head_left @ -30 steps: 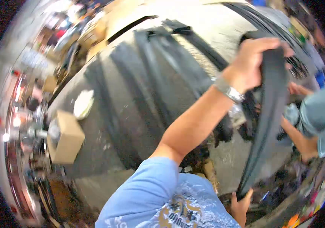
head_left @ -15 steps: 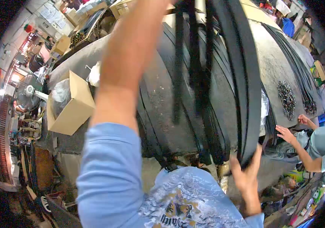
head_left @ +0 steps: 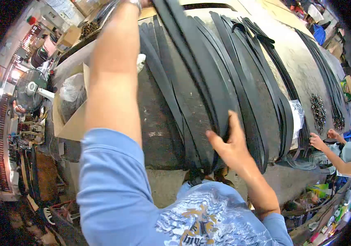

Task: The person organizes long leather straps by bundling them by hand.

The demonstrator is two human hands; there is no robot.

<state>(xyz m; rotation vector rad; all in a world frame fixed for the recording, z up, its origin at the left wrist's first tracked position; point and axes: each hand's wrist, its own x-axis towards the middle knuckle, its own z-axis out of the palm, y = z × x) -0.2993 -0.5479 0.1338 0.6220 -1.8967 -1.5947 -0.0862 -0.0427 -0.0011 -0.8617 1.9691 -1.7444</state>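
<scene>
head view. right hand [head_left: 229, 148] open, fingers spread, palm pressed against a bundle of black straps [head_left: 208, 86] where they bend over the near edge of the tabletop [head_left: 161, 135]. the thumb points left and the fingers up along the straps. the straps lie side by side across the dark, worn tabletop, and their near ends hang below the edge. left forearm [head_left: 114, 69] is raised. the left hand is cut off by the top of the frame, so cannot tell its grip. some straps run up toward it.

left of the arm, 1 open cardboard box [head_left: 71, 127] sits on the tabletop with a crumpled clear plastic bag [head_left: 72, 88] in it. what the bag holds cannot be made out. a fan [head_left: 30, 88] stands beyond the box.

far right, a heap of metal buckles [head_left: 318, 107] lies on the tabletop. a co-worker's hand [head_left: 317, 142] rests at the edge just below it.
</scene>
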